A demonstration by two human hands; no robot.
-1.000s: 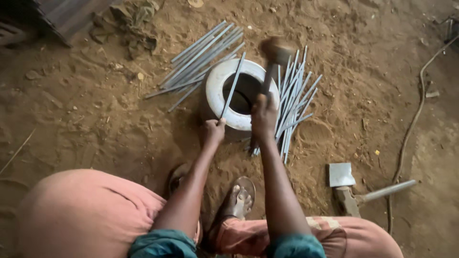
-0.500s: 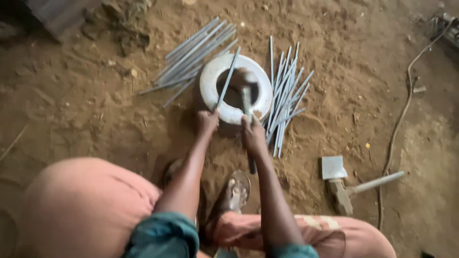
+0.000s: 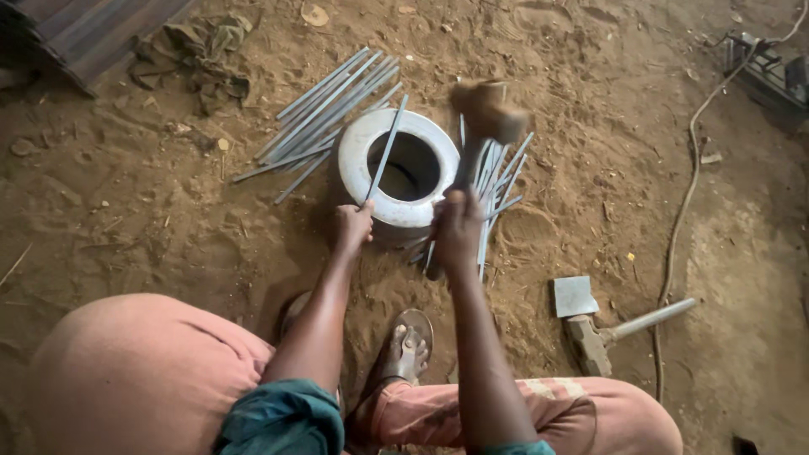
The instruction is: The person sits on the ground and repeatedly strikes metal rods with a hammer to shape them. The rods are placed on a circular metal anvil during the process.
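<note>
Half a second ago the hammer was down on the white ring; now the right hand, gripping its handle, has raised it above the ring's far-right rim, while the left hand pinches the metal strip lying across the ring.

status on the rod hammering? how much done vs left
Cannot tell which rods are finished. One bundle of metal rods lies left of the white ring, another pile right of it. In hand: left hand holds one rod across the ring; right hand has the hammer raised. A second hammer lies unused.
</note>
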